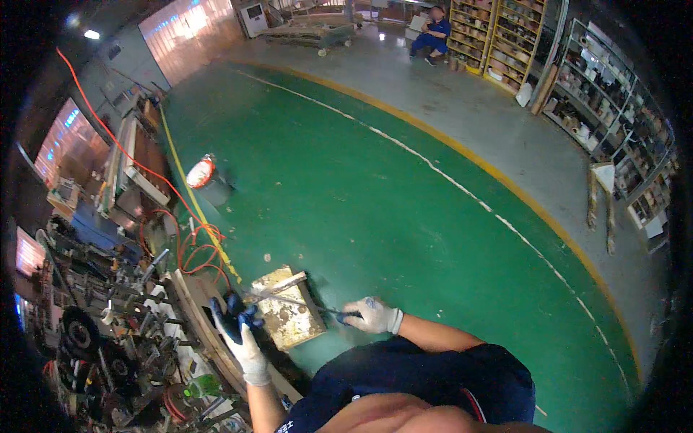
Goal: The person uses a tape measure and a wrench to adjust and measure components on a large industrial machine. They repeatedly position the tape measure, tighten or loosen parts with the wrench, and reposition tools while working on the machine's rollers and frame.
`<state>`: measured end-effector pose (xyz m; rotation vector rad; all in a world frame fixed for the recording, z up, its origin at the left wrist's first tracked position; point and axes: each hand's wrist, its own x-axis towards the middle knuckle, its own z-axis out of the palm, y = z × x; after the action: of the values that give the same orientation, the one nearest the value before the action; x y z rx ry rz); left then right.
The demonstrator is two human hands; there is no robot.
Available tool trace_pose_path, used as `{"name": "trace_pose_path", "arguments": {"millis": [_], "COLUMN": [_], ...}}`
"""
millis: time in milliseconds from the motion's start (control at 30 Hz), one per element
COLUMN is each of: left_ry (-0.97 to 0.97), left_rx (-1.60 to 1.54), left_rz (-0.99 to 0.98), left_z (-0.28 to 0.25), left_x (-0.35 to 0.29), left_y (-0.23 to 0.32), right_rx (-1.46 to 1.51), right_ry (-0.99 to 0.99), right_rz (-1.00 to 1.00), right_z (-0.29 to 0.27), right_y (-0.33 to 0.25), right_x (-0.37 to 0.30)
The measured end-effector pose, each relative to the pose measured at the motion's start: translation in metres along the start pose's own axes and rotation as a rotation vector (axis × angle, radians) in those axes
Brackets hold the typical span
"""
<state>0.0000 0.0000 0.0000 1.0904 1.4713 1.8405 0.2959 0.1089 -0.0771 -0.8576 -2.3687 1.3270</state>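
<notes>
My left hand (244, 339), in a white glove with dark blue coated fingers, is raised beside the bench edge. Its fingers look spread; a dark shape among them at the end of the orange hose (177, 234) is too unclear to name. My right hand (373, 315), gloved alike, is closed around the dark handle of a long thin rod-like tool (323, 309). The tool points left across a worn, pale yellowish block-like stand (289, 317). A short flat bar (286, 283) lies on top of the stand. What the tool's far tip touches cannot be made out.
A bench crowded with metal tools and wheels (108, 346) runs along my left. A bucket with an orange-red rim (206, 175) stands on the green floor (361, 209). Racks of parts (606, 94) line the far right. Another person (433, 35) sits at the back.
</notes>
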Motion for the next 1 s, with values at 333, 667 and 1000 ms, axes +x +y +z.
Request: {"name": "trace_pose_path", "arguments": {"millis": [333,667,1000], "left_ry": [0.243,0.322,0.311], "left_rx": [-0.020,-0.302,-0.282], "left_rz": [-0.292,-0.446,-0.464], "left_z": [0.076,0.117,0.131], "left_x": [-0.090,-0.149,-0.171], "left_y": [0.018,0.012,0.023], "right_rx": [-0.088,-0.042,0.005], "right_ry": [-0.065,-0.015,0.173], "right_rz": [-0.111,-0.086,-0.287], "right_z": [-0.016,-0.039,-0.048], "right_y": [0.054,0.074,0.077], "right_x": [-0.094,-0.164,-0.187]}}
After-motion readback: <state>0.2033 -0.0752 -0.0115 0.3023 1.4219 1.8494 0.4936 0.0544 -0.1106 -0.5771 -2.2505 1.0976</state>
